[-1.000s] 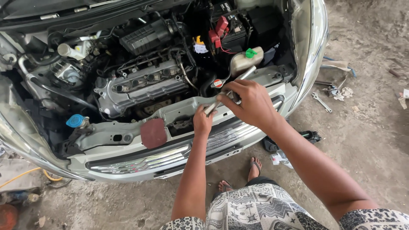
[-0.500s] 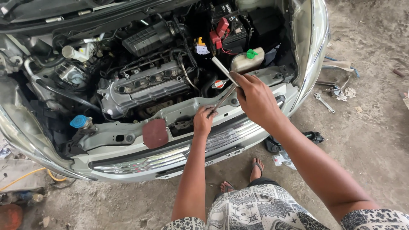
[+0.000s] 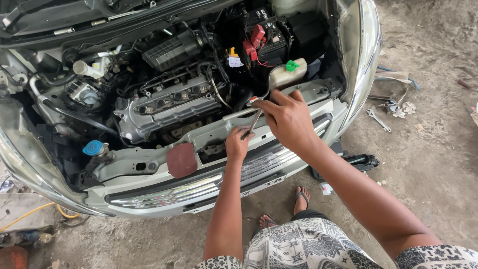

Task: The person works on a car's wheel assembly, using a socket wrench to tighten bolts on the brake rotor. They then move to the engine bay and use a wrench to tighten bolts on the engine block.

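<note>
I stand at the open engine bay of a silver car. A slim silver wrench (image 3: 254,121) lies slanted over the front support panel (image 3: 214,133). My left hand (image 3: 238,144) curls around its lower end, pressed against the panel above the grille. My right hand (image 3: 289,119) grips the wrench's upper end, just below the white coolant tank with a green cap (image 3: 288,74). The tool's head is hidden under my fingers.
The grey engine cover (image 3: 169,107) sits in the middle, with a battery with red terminal covers (image 3: 259,39) behind it. A blue cap (image 3: 93,147) and a dark red round pad (image 3: 181,160) are at the left front. Spanners (image 3: 378,119) and a jack (image 3: 361,160) lie on the dirt floor.
My right hand swung the wrench handle up toward the engine and has brought it back down to the panel. My left hand stayed at the lower end.
</note>
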